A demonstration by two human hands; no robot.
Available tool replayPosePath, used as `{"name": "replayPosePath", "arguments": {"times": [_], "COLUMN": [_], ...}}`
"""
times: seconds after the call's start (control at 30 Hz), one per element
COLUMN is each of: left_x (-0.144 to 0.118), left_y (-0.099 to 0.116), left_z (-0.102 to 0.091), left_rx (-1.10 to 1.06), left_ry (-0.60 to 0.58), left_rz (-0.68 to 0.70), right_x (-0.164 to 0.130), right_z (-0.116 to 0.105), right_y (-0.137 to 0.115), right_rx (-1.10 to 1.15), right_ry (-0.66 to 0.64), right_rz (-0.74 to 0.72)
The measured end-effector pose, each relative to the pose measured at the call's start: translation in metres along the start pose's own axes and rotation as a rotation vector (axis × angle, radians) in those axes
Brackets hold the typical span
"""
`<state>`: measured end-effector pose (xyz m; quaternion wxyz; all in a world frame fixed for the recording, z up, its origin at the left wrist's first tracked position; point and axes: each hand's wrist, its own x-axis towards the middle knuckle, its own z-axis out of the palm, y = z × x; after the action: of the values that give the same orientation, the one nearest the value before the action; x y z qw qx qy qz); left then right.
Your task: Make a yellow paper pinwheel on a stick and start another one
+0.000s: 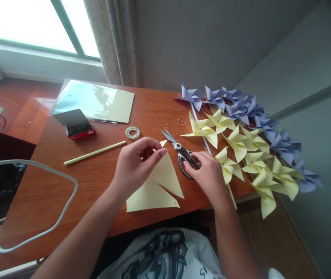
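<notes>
My left hand (136, 164) rests on a pale yellow sheet of paper (153, 190) cut into triangular flaps, with thumb and fingers pinching one flap's tip. My right hand (207, 174) lies on the handles of grey and black scissors (179, 153) that lie flat on the wooden table (66, 193), blades pointing away to the upper left. Whether the fingers are through the handles I cannot tell. A small yellow paper scrap (163, 143) lies near the blades.
Several yellow pinwheels (241, 151) and purple pinwheels (241, 104) fill the table's right side. A pale stick (95, 152), a tape roll (132, 132), a small open box (76, 124) and a plastic folder of paper (95, 101) lie at the back. A white cable (49, 201) loops on the left.
</notes>
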<state>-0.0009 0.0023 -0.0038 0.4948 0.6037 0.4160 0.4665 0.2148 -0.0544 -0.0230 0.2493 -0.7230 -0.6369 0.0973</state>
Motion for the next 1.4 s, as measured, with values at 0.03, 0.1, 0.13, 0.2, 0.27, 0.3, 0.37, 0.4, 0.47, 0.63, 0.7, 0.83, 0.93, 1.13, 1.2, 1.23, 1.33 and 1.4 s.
{"name": "replayPosePath", "arguments": {"times": [0.03, 0.1, 0.13, 0.2, 0.27, 0.3, 0.37, 0.4, 0.47, 0.63, 0.7, 0.83, 0.93, 1.13, 1.2, 1.23, 1.33, 1.4], "left_x": [0.0, 0.0, 0.0, 0.001, 0.0, 0.0, 0.0, -0.001, -0.001, 0.0, 0.001, 0.001, -0.001, -0.003, -0.003, -0.003, -0.003, -0.003], "left_y": [0.0, -0.001, -0.002, -0.003, -0.003, -0.004, -0.004, -0.004, -0.005, -0.005, -0.004, -0.002, -0.002, 0.0, 0.001, 0.002, 0.002, 0.002], "left_z": [0.0, 0.0, 0.0, 0.0, 0.0, 0.0, 0.001, 0.001, 0.001, 0.001, 0.002, 0.004, 0.003, 0.0, 0.0, 0.0, 0.0, 0.0], "left_rx": [-0.001, -0.006, -0.016, -0.038, -0.053, -0.057, -0.054, -0.049, -0.036, -0.022, -0.023, -0.079, -0.101, -0.066, -0.054, -0.05, -0.048, -0.055], "left_ry": [-0.001, -0.008, -0.01, -0.006, 0.003, 0.006, 0.006, 0.003, -0.002, -0.015, -0.029, -0.063, -0.08, -0.108, -0.114, -0.115, -0.112, -0.112], "left_rz": [-0.001, -0.005, -0.005, -0.005, -0.005, -0.006, -0.009, -0.01, -0.01, -0.005, -0.013, -0.011, 0.003, -0.002, -0.008, -0.013, -0.028, -0.038], "right_x": [0.0, -0.001, -0.002, -0.003, -0.003, -0.003, -0.003, -0.002, -0.002, -0.001, 0.0, 0.002, 0.001, 0.0, -0.001, -0.001, -0.002, -0.002], "right_z": [0.002, 0.006, 0.008, 0.01, 0.01, 0.009, 0.004, 0.001, -0.006, -0.011, -0.007, 0.0, 0.001, -0.001, -0.001, -0.001, -0.001, -0.003], "right_y": [0.001, 0.002, 0.002, 0.002, 0.0, -0.002, -0.008, -0.012, -0.023, -0.049, -0.053, -0.052, -0.048, -0.048, -0.048, -0.047, -0.046, -0.047], "right_rx": [-0.028, -0.096, -0.132, -0.19, -0.213, -0.206, -0.129, -0.054, 0.172, 0.594, 0.601, 0.669, 0.704, 0.704, 0.688, 0.679, 0.656, 0.641], "right_ry": [0.0, 0.001, 0.003, -0.001, -0.013, -0.014, 0.002, 0.014, 0.015, -0.136, -0.134, -0.114, -0.119, -0.123, -0.121, -0.121, -0.127, -0.144], "right_rz": [-0.005, -0.004, 0.001, 0.013, 0.018, 0.015, -0.011, -0.028, -0.06, -0.043, -0.05, 0.004, 0.033, 0.024, 0.009, 0.002, -0.014, -0.024]}}
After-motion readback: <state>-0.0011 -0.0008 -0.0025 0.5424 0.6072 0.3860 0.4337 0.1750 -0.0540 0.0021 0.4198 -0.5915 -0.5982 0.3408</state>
